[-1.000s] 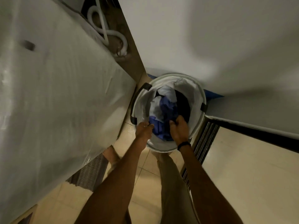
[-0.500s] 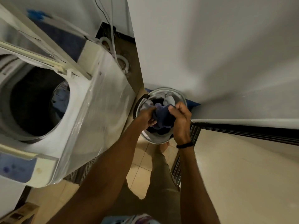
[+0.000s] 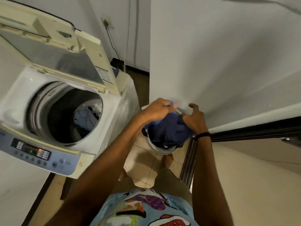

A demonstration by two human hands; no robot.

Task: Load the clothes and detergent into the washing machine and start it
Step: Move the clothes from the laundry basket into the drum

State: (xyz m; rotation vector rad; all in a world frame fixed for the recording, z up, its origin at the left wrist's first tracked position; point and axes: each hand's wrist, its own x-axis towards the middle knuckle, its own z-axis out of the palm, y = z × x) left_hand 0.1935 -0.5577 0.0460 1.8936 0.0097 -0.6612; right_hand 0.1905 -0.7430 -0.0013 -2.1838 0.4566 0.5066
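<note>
- Head view: a top-loading washing machine (image 3: 104, 128) stands on the left with its lid (image 3: 65, 51) raised; its drum (image 3: 65, 115) already holds grey-blue and white clothes (image 3: 86, 116) at the right side.
- To the right of the machine, a white laundry basket (image 3: 162, 150) sits on the tiled floor (image 3: 143, 154) against the wall (image 3: 211, 62).
- A dark blue garment (image 3: 167, 129) is bunched above the basket's mouth.
- The left hand (image 3: 158, 110) is clenched on the garment's top edge.
- The right hand (image 3: 195, 118), a black band (image 3: 202, 135) on its wrist, grips the garment's right side, forefinger lifted.
</note>
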